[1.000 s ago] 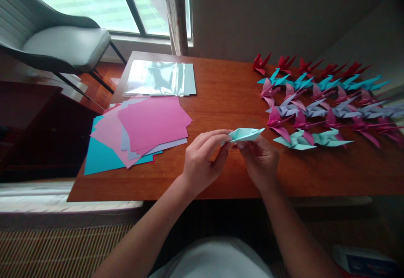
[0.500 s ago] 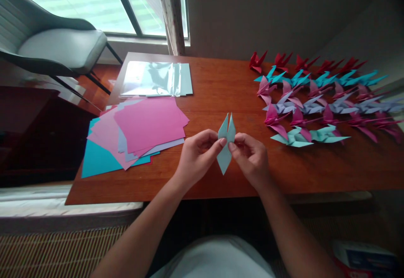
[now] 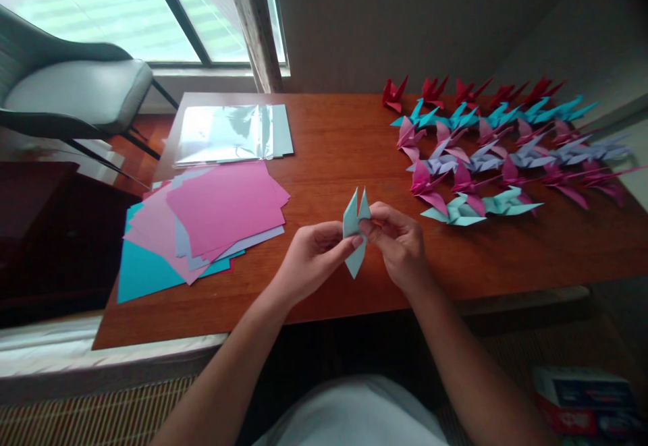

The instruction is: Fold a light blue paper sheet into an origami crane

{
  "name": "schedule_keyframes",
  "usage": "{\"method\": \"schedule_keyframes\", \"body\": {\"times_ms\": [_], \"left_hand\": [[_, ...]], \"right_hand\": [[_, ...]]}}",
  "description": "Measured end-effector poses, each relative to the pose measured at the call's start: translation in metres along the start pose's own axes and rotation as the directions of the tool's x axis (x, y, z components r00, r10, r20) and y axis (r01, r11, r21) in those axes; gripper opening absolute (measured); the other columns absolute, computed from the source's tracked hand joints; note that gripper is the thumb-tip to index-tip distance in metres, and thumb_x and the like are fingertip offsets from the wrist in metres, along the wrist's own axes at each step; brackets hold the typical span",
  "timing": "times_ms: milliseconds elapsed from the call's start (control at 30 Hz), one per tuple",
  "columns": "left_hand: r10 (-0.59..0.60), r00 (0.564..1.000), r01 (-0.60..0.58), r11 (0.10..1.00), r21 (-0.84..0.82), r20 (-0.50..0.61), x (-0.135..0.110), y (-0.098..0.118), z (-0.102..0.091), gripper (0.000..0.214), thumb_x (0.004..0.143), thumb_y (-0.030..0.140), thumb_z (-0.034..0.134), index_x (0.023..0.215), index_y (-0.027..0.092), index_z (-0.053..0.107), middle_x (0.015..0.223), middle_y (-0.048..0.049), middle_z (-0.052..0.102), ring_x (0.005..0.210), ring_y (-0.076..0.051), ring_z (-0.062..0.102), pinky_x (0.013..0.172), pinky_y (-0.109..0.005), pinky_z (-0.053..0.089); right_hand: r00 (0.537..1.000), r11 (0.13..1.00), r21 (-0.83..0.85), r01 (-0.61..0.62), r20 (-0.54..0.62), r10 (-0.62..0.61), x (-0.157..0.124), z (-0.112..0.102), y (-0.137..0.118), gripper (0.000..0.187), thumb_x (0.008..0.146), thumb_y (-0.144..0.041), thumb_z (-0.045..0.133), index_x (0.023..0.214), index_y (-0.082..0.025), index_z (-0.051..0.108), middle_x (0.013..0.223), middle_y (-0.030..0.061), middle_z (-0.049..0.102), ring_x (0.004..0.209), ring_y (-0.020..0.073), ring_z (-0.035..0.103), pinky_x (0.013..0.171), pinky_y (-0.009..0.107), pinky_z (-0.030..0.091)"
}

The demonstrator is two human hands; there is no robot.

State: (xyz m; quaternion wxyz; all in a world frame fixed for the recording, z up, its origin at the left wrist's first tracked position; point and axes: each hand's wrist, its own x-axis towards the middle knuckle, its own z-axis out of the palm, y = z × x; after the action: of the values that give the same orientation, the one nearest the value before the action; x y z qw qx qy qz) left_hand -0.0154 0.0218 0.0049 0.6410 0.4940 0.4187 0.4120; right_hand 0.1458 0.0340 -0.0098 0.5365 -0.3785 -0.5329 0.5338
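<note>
Both hands hold a half-folded pale blue paper piece point(image 3: 353, 225) upright above the wooden table point(image 3: 334, 142). It has two narrow points at the top and one at the bottom. My left hand point(image 3: 311, 259) pinches its left side. My right hand point(image 3: 397, 243) pinches its right side with fingers curled. A fanned stack of pink, lilac and teal paper sheets point(image 3: 202, 220) lies to the left. Rows of finished paper cranes point(image 3: 486, 142) in red, teal, pink, lilac and mint stand to the right.
A clear plastic sleeve holding paper point(image 3: 230, 132) lies at the table's far left. A grey chair point(image 3: 75, 95) stands by the window. A blue and red box point(image 3: 587, 402) sits on the floor at lower right. A woven mat covers the floor at lower left.
The folded piece turned from lying sideways to standing upright between my hands. The view has shifted, with everything sitting further left in the frame.
</note>
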Motion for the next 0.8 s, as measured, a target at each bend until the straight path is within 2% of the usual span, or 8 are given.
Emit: {"method": "schedule_keyframes", "body": {"times_ms": [100,200,300,467,567,800], "left_hand": [[-0.019,1.0,0.019,0.998,0.066,0.002,-0.001,-0.004,-0.002,0.026,0.087,0.039,0.07,0.087,0.013,0.073,0.075,-0.0008,0.063,0.07,-0.013,0.055,0.066,-0.022,0.043],[-0.024,1.0,0.024,0.988,0.151,-0.004,-0.001,-0.006,-0.003,0.031,0.088,0.042,0.069,0.078,0.012,0.07,0.069,0.0004,0.057,0.065,-0.011,0.048,0.06,-0.021,0.038],[-0.033,0.999,0.033,0.978,0.204,-0.002,-0.001,-0.005,-0.004,0.037,0.087,0.045,0.069,0.069,0.013,0.064,0.064,0.0021,0.048,0.06,-0.009,0.041,0.054,-0.021,0.031],[-0.042,0.999,0.042,0.99,0.137,-0.002,-0.001,-0.001,-0.003,0.04,0.087,0.049,0.067,0.069,0.014,0.062,0.066,0.0008,0.052,0.061,-0.011,0.046,0.056,-0.022,0.035],[-0.033,0.999,0.034,0.995,0.093,-0.013,-0.001,-0.002,-0.003,0.037,0.086,0.049,0.069,0.074,0.014,0.064,0.067,0.0,0.056,0.063,-0.012,0.05,0.058,-0.023,0.038],[-0.06,0.998,0.06,0.996,0.07,-0.008,-0.001,-0.002,-0.004,0.035,0.085,0.046,0.071,0.076,0.012,0.067,0.067,0.0001,0.055,0.061,-0.01,0.047,0.054,-0.021,0.034]], "right_hand": [[1.0,0.999,-0.048,-0.007,-0.018,0.006,0.001,0.0,0.002,0.006,0.089,-0.029,0.071,0.085,-0.025,0.073,0.083,-0.0007,0.064,0.079,0.0148,0.06,0.069,0.028,0.048],[0.997,0.993,-0.117,-0.014,-0.078,0.004,0.005,0.0,0.003,0.008,0.088,-0.032,0.072,0.085,-0.024,0.072,0.083,-0.0011,0.066,0.078,0.0139,0.061,0.07,0.027,0.048],[0.993,0.993,-0.115,0.0,-0.121,-0.014,0.009,0.001,0.003,0.01,0.087,-0.032,0.075,0.083,-0.024,0.072,0.077,-0.0027,0.066,0.072,0.0122,0.06,0.066,0.026,0.047],[0.993,0.999,0.003,-0.034,-0.11,0.034,0.011,0.004,0.002,0.012,0.087,-0.032,0.074,0.08,-0.023,0.073,0.072,-0.0039,0.062,0.068,0.0104,0.056,0.062,0.024,0.045],[0.992,0.998,0.016,-0.065,-0.109,0.066,0.012,0.005,0.003,0.011,0.087,-0.033,0.075,0.081,-0.024,0.074,0.073,-0.004,0.064,0.066,0.0097,0.057,0.061,0.023,0.045],[0.979,0.999,0.009,-0.032,-0.203,0.034,0.017,0.005,0.006,0.011,0.084,-0.036,0.078,0.086,-0.025,0.075,0.077,-0.0033,0.07,0.064,0.0095,0.06,0.058,0.022,0.047]]}}
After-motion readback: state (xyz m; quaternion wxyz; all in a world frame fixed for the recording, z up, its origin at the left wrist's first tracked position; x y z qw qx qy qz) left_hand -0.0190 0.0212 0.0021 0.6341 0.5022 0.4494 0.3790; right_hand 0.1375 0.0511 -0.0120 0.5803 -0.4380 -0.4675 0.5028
